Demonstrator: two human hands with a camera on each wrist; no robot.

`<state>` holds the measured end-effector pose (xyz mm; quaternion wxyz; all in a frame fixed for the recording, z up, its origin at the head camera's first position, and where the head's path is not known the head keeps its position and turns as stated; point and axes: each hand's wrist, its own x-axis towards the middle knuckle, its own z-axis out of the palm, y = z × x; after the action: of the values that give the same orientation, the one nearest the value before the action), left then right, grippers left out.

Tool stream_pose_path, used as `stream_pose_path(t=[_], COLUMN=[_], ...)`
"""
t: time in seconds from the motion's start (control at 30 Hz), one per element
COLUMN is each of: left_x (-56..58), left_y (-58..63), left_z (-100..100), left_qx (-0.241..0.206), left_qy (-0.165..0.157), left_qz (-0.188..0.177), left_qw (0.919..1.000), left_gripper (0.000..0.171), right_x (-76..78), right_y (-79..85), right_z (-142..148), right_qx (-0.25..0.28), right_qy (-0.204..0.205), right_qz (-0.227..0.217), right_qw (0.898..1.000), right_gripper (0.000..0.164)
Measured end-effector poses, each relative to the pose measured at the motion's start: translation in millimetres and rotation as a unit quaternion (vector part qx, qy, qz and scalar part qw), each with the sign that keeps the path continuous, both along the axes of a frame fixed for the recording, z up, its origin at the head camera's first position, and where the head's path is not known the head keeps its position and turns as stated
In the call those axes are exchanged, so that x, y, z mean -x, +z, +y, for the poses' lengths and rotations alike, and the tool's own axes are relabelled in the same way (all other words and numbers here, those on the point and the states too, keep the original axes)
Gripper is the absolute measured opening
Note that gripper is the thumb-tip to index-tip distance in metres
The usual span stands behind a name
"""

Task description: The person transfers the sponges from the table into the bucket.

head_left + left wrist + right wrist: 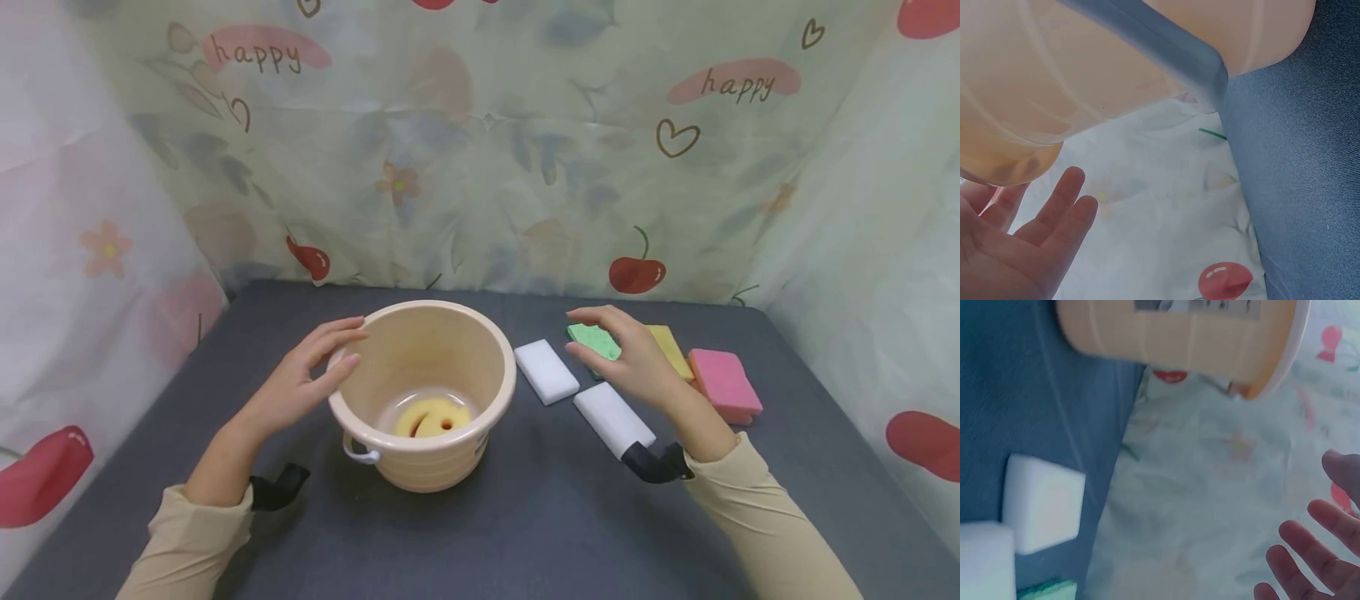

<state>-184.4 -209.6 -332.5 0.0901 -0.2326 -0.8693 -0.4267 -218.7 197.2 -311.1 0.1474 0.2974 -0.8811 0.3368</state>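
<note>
A beige bucket [431, 467] stands upright on the dark table, its pale handle [362, 455] hanging down at the left. Inside, on the bottom, lies a yellow sponge [429, 419] with cut-out holes. My left hand [307, 371] is at the bucket's left rim, fingers loosely bent and holding nothing. Above the sponges on the right hovers my right hand [633, 354], its thumb and fingers spread apart with nothing between them. Beneath and beside it lie two white sponges, one near the bucket [547, 372] and one closer to me [611, 417], and a green sponge [592, 337].
A yellow sponge [670, 350] and a pink sponge [724, 382], which rests on another piece, lie at the right of the table [525, 533]. Printed cloth walls [480, 208] enclose the table at the back and both sides.
</note>
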Motion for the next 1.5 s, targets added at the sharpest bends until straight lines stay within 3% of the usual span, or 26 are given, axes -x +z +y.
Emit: stream_pose_path(t=[0.37,0.67,1.1,1.5], left_x=[-0.5,-2.8,-1.7,-2.5], left_y=[1.4,2.5,2.3,3.3], left_z=[1,1,1,1], left_qx=[-0.002,0.006,0.0,0.014], left_qy=[-0.001,0.01,0.004,0.013], left_qz=[0.0,-0.021,-0.019,-0.03], left_qw=[1.0,0.9997,0.9998,0.9994], left_gripper=[0.034,0.037,0.036,0.037], right_x=[12.1,19.2,13.6,11.6], right_y=[-12.8,-26.0,-41.5,-60.2], right_z=[39,73,115,138], right_qx=[0.005,-0.023,-0.026,-0.034], right_qy=[-0.1,-0.183,-0.309,-0.379], right_qz=[0.023,-0.034,-0.122,-0.199], right_qw=[0.995,0.982,0.943,0.903], right_gripper=[0.038,0.043,0.061,0.084])
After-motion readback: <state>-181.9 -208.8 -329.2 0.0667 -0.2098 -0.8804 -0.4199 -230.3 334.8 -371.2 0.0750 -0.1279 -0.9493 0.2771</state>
